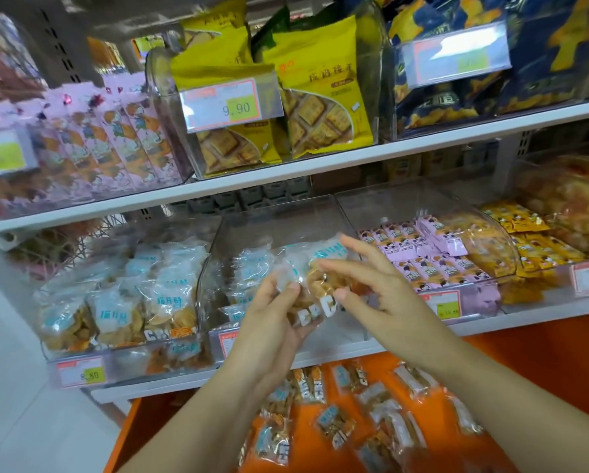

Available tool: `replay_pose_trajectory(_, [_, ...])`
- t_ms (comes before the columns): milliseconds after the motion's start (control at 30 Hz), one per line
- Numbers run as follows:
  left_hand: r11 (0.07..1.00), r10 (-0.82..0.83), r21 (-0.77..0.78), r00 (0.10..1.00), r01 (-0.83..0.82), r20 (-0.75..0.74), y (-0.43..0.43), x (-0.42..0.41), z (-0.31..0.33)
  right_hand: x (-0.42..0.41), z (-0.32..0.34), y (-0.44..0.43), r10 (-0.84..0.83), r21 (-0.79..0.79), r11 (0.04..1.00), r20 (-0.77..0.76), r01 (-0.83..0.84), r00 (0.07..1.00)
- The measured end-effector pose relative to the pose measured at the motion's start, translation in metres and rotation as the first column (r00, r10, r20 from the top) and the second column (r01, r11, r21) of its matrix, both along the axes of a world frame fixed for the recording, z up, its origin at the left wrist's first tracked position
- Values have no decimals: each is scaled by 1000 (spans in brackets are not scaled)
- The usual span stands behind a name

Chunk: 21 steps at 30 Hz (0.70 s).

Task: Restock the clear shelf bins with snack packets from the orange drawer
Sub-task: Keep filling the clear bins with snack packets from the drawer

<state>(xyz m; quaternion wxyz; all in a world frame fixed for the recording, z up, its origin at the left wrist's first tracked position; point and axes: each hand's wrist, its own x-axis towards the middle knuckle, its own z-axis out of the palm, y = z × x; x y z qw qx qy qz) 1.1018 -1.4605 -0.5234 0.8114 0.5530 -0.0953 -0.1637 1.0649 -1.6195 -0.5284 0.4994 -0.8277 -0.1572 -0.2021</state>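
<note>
- White shelf boards (286,174) cross the frame in two tiers, each lined with see-through bins. Pale floor shows at lower left.
- At centre frame the left hand (269,319) has its fingers curled round the lower end of a clear snack packet with a pale blue label (317,285). It holds the packet just above the front lip of the middle bin. Blur hides whether a second packet lies behind the first.
- Just to the right, the right hand (392,298) is spread and relaxed, with its fingers straight. Its forefinger and thumb touch the packet's right side without closing on it.
- Behind both hands stands the clear plastic middle bin (276,216) on the lower shelf. A few matching packets lie at its left and back, and its right part is bare. Its curved side walls rise on either side of the hands.
- The clear left bin (126,353) is packed up to its front wall with the same packets, and it stands close against the middle bin.
- The clear right bin (504,240) holds small pink packets (422,257) in rows.
- Along the bottom of the frame the orange drawer (132,428) juts out under the lower shelf, beneath both forearms. Loose drawer packets (337,421) lie scattered in it, with orange floor showing between them.
- At upper centre, yellow biscuit bags (320,97) stand behind a price label reading 9.90 (228,104).
</note>
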Motion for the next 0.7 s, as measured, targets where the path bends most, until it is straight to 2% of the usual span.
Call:
replay_pose_trajectory(67, [1000,-4,24,1000,4,3,3,-1,1,3,1,-4,-22,12,1000,-36,22,999])
replay_pose_trajectory(200, [999,-22,45,1000,21,14,6,-2,2,8,3,-9,-14,139,990,-142,34,990])
replay_pose_trajectory(367, [993,-17,119,995,5,100,10,-2,6,13,4,-22,-100,103,987,-234,126,967])
replay_pose_trajectory(467, [989,-51,145,990,32,130,11,-2,8,8,9,-16,-65,137,986,-222,97,973])
replay_pose_trajectory(600, [970,-163,212,967,121,194,15,-4,5,0,5,6,-110,62,991,-157,121,981])
replay_pose_trajectory(700, [944,-156,321,958,73,240,27,-4,-5,-4,0,17,-120,-13,993,-150,119,981])
